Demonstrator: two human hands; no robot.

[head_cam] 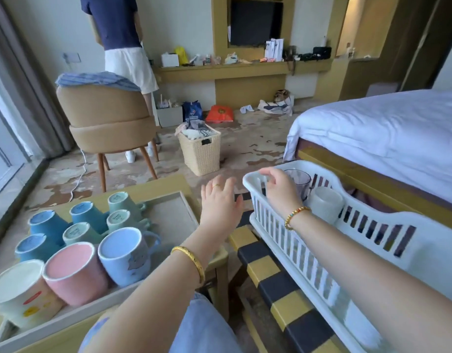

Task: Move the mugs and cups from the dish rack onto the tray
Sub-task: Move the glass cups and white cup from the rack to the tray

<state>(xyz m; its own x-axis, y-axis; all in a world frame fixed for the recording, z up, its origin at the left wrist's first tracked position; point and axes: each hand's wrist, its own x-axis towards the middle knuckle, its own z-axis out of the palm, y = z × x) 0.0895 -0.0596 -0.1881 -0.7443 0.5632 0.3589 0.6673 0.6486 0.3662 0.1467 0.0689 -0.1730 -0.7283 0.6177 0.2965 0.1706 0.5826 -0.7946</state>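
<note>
Right hand (278, 189), fingers loosely curled and holding nothing, reaches toward the clear glass mug (300, 180) in the dish rack (283, 225); left hand (220, 202) spread, empty. Glass: fragile, slippery; grip its body.

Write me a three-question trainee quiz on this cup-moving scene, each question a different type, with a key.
1. True or false: the mugs on the tray stand upside down.
2. Multiple choice: what does the dish rack still hold at its far end? A) a clear glass cup and a white cup B) two pink mugs C) only plates
3. Fill in: the right hand is at the rack's far ____, beside the clear glass cup, while the left hand hovers open between tray and rack.

Key
1. True; the pink mug and its neighbours show their bases.
2. A; the white cup sits beside the glass one.
3. corner
</note>
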